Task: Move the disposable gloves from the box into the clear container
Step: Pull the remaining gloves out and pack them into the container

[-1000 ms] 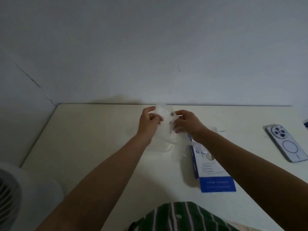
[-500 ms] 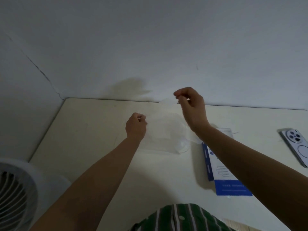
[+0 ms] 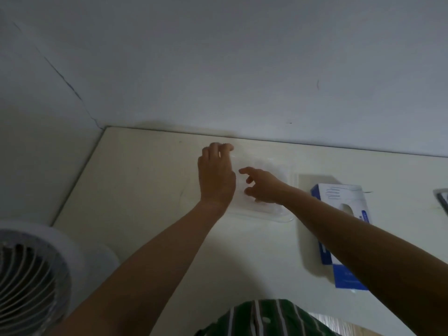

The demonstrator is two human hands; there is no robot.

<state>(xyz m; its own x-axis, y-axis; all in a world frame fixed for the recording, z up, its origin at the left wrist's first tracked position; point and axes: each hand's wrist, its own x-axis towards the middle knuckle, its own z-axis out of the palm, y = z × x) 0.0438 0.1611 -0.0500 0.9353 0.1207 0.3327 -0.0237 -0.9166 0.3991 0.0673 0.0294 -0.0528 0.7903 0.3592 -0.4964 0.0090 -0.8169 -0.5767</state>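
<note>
Left hand (image 3: pixel 215 175): fingers curled downward and held close together, tips at the far-left corner of the clear container (image 3: pixel 278 218). Whether they pinch anything cannot be told, as the fingertips are blurred and turned away from the camera. Right hand (image 3: pixel 263 187): index finger extended to the left, remaining fingers loosely bent, thumb held apart below them, nothing visibly gripped. This hand sits over the interior of the container, just beside the left hand without touching it. Both bare forearms reach in from the near edge, the right one crossing the near-right corner of the container. The container is shallow and rectangular with rounded corners, and rests flat on the cream table (image 3: pixel 145 190) close to the wall (image 3: pixel 242 69). A faint pale film (image 3: pixel 264 164) shows inside it beyond the right hand; it is too indistinct to confirm as disposable gloves. The blue and white glove box (image 3: pixel 339 197) lies flat on the table to the right of the container, apart from it, dispensing slot facing up, partly covered by the right forearm. A phone (image 3: pixel 442 198) is cut off at the right edge. A white fan (image 3: pixel 31 275) occupies the lower left. A green striped shirt (image 3: pixel 266 318) shows at the bottom.
</note>
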